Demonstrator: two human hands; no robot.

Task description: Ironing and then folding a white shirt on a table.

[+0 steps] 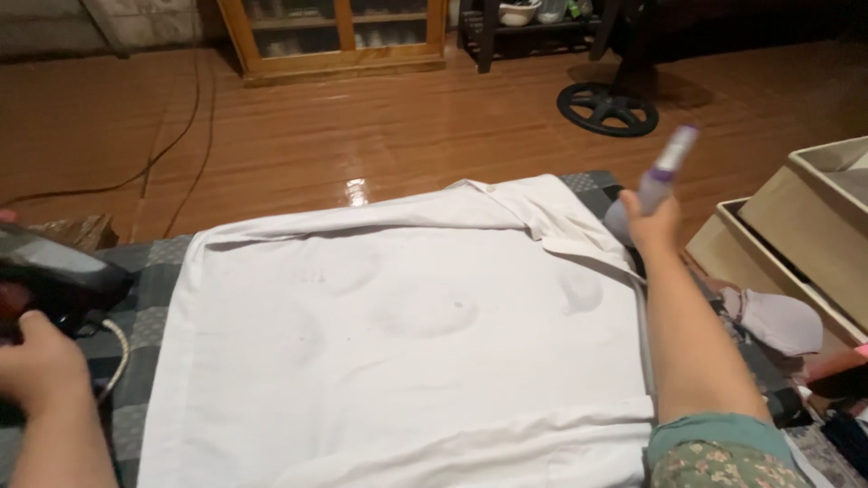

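At far right, the right hand (653,220) has its fingers wrapped around a spray bottle (665,168) beside the white shirt (407,343); at near left, the left hand (36,361) grips an iron (54,271).

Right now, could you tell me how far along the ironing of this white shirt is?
Done: the white shirt lies spread flat on the checked mat, with damp patches across it. In hand: the right hand holds a spray bottle; the left hand is by the iron. Left: creases near the collar and lower edge.
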